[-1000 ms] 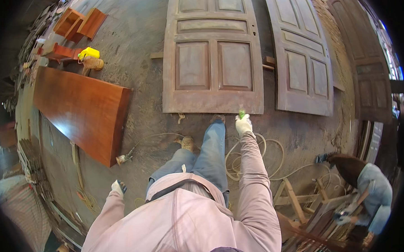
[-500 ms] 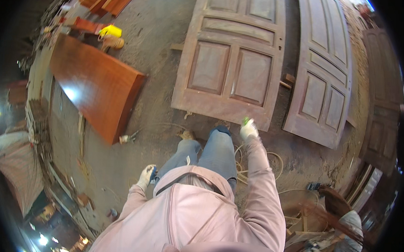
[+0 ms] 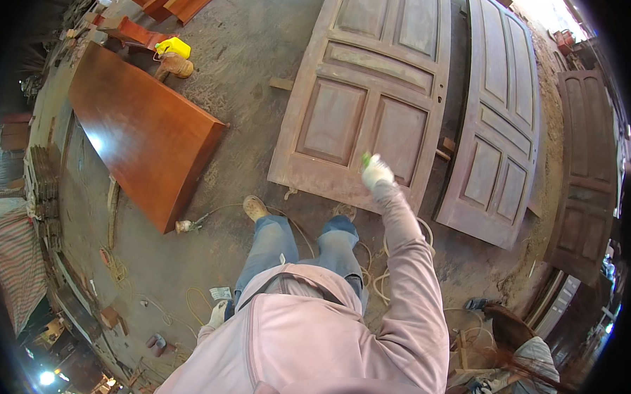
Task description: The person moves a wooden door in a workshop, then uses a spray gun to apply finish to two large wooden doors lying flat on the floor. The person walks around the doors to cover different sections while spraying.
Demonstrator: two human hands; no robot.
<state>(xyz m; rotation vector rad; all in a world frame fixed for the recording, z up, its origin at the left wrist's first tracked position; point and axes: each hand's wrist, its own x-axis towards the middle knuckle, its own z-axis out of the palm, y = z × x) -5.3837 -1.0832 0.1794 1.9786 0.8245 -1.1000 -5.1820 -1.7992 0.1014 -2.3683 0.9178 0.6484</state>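
Observation:
My right hand [image 3: 378, 173], in a white glove, is closed around a small green thing [image 3: 366, 159] whose kind I cannot make out. It appears over the lower end of a brown panelled door [image 3: 316, 172] lying in front of me; whether it touches the wood does not show. Low beside my left hip, my gloved left hand [image 3: 217, 314] is closed on a dark blue thing [image 3: 229, 309], mostly hidden by my jacket. A pale printed sheet [image 3: 220, 293] shows just above that hand.
Another panelled door [image 3: 498, 127] lies to the right. On the left are a glossy orange-brown slab [image 3: 139, 129] and a yellow jug [image 3: 173, 48]. Hoses and cords [image 3: 381, 281] loop on the floor near my feet. At lower right, a person [image 3: 533, 372] in gloves works.
My right hand has moved forward and left, from the door's bottom edge to over its lower panels. My left hand has drawn back toward my body. My feet have moved apart.

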